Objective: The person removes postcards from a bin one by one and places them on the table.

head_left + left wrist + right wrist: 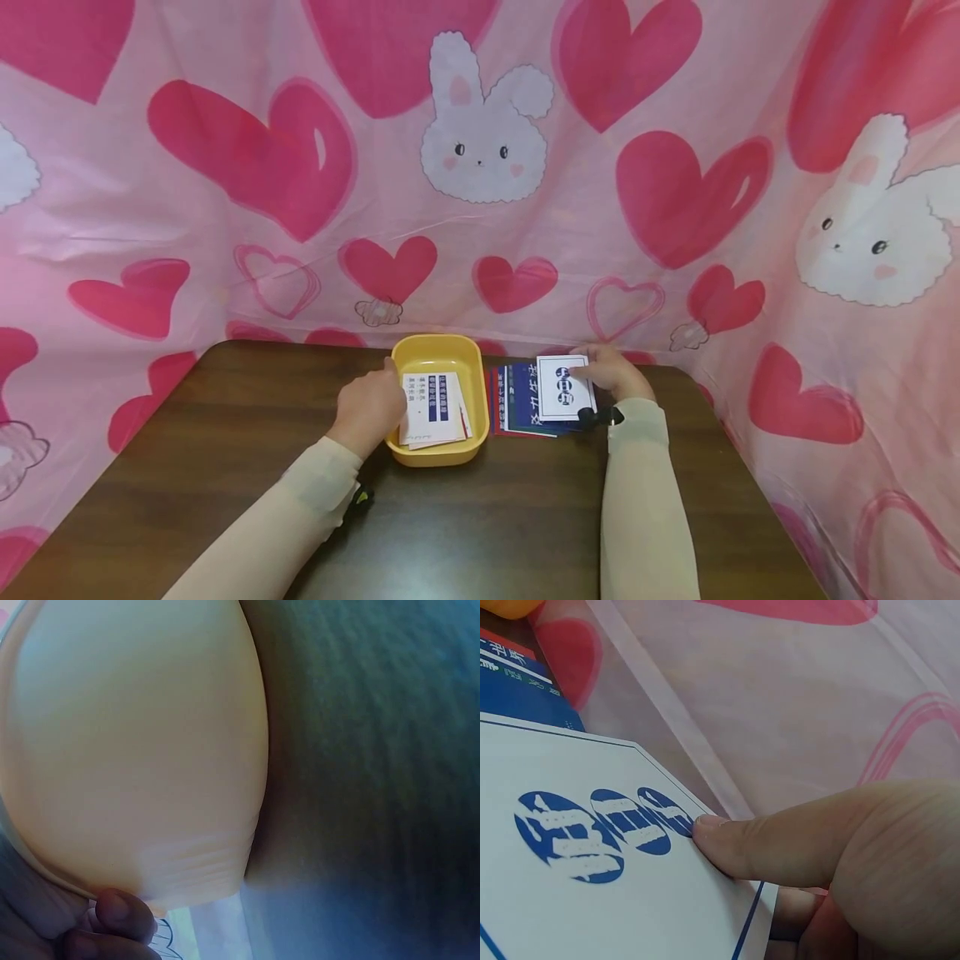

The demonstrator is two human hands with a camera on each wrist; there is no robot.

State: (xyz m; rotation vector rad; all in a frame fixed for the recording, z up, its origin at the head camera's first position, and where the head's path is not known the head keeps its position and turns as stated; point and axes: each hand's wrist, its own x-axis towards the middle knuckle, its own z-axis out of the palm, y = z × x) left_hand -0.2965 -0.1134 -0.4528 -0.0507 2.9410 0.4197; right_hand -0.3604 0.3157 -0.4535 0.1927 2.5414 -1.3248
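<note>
At its left side, my left hand (369,410) grips the rim of a yellow plastic box (438,456). The left wrist view shows the box's smooth outer wall (142,742) with curled fingers (124,915) at its edge. Several white printed cards (431,408) lie inside, the top one with blue text blocks. To the right, my right hand (617,373) pinches a white card (555,404) with three blue ovals and a thin blue border, thumb (742,844) on its face. This card overlaps a fanned row of blue, white and red cards (517,400).
Both the box and the card row are near the far edge of a dark wooden table (480,533). Behind it and at the sides hangs a pink cloth (480,229) with hearts and rabbits. Black bands sit at both wrists.
</note>
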